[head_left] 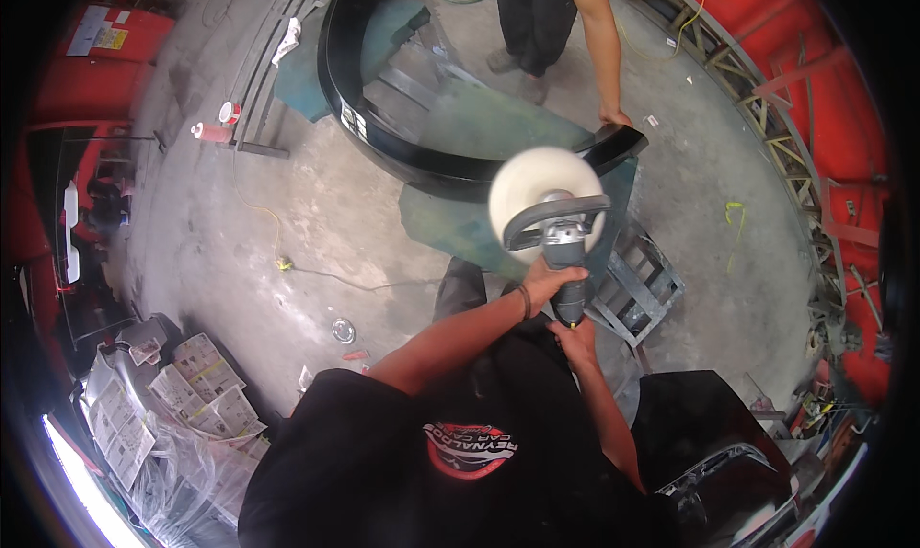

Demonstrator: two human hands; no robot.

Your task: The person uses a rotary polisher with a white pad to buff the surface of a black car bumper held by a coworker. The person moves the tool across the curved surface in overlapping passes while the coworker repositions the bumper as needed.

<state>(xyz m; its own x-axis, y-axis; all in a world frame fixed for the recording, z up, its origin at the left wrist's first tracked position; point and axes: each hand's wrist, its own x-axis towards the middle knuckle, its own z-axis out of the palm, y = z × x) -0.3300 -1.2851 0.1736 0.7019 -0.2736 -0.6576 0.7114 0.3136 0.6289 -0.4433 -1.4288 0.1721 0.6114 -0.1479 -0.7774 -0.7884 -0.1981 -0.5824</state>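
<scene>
I hold a grey power polisher (563,251) upright in front of me. Its round cream wool pad (543,190) faces up toward the camera, with a black loop handle across it. My left hand (548,282) wraps the tool's body just below the head. My right hand (575,335) grips the lower end of the body. Beyond the pad lies a long curved glossy black car panel (383,141) on green-covered stands (489,117). Another person stands at the far side with a hand (613,117) on the panel's right end.
Concrete floor (316,222) with a yellow cord (278,251), a small round tin (343,331) and spray cans (213,131) at left. A metal frame stand (644,285) is by my right. Newspaper-masked parts (163,395) lie lower left, a black car part (719,452) lower right. Red walls surround the area.
</scene>
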